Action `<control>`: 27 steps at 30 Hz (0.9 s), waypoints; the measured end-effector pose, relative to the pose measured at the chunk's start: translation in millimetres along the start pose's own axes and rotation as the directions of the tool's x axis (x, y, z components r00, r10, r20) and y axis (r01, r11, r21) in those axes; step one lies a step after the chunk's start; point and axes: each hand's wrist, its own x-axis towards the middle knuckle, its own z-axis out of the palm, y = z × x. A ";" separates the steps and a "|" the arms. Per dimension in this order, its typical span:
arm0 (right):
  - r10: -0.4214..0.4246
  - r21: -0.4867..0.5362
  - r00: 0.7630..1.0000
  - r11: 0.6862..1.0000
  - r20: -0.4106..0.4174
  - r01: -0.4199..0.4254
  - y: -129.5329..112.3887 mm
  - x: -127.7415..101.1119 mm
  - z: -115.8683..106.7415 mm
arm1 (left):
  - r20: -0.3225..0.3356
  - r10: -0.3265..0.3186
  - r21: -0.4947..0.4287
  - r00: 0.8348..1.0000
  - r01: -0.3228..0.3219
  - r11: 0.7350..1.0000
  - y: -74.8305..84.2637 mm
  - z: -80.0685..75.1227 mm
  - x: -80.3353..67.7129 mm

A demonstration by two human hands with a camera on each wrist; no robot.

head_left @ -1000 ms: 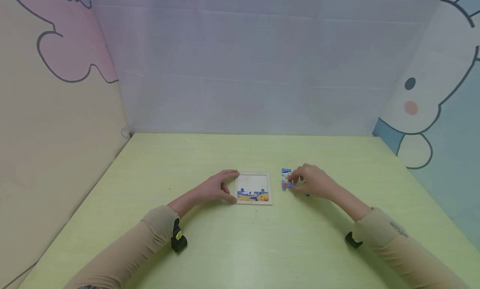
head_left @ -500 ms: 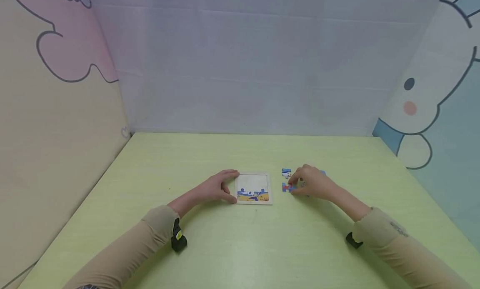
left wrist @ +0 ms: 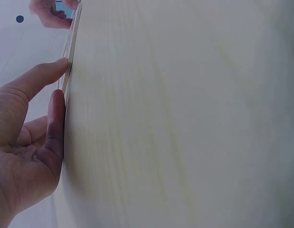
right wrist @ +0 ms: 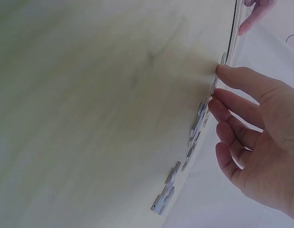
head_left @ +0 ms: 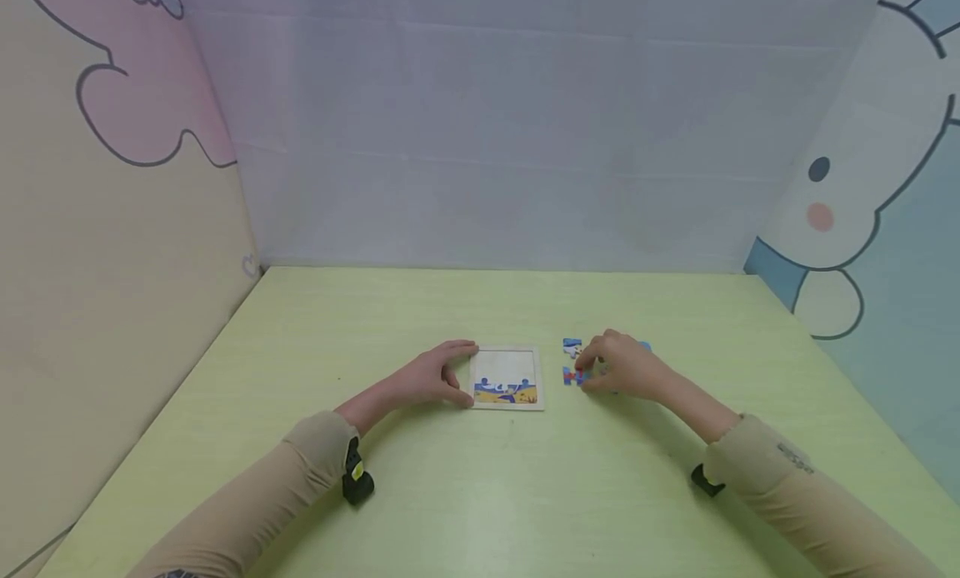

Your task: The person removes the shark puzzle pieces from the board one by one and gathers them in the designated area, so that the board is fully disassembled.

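Observation:
My left hand (head_left: 431, 374) rests at the near-left side of a square puzzle frame (head_left: 542, 378), index fingertip at its far left corner and thumb at its near left corner. Along the frame's near side lie fitted pieces (head_left: 506, 393) with a blue and yellow picture; the rest of its base shows bare. To the right of the frame, my right hand (head_left: 626, 366) pinches a red and blue puzzle piece (head_left: 570, 376) between thumb and bent fingers, low at the tabletop. In the right wrist view, the thumb and index fingertips (right wrist: 222, 71) close in on a thin piece edge.
A blue and white puzzle piece (head_left: 572, 347) lies just beyond the right fingers. More pieces (right wrist: 165, 190) lie under and beside the right hand, partly hidden in the head view. The pale green tabletop (head_left: 450, 495) meets a hung cloth wall (head_left: 480, 145) at the back.
The red and blue piece under my right fingers has turned and shifted slightly nearer to me, then stays about still. My left hand and the frame hold their place.

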 end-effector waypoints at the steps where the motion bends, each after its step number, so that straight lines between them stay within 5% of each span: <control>1: -0.002 -0.005 1.000 1.000 0.003 0.002 0.0 0.2 -0.2 | 0.000 0.003 0.000 1.000 -0.003 1.000 0.0 0.0 -0.2; 12: -0.043 -0.078 0.999 0.996 -0.012 0.042 -9.5 0.9 -5.5 | 0.006 -0.007 -0.004 1.000 0.007 1.000 0.7 1.5 -1.1; 27: -0.073 0.023 0.997 0.997 -0.011 0.073 -42.4 8.4 8.6 | 0.004 -0.005 0.003 1.000 0.005 1.000 2.0 0.7 -1.6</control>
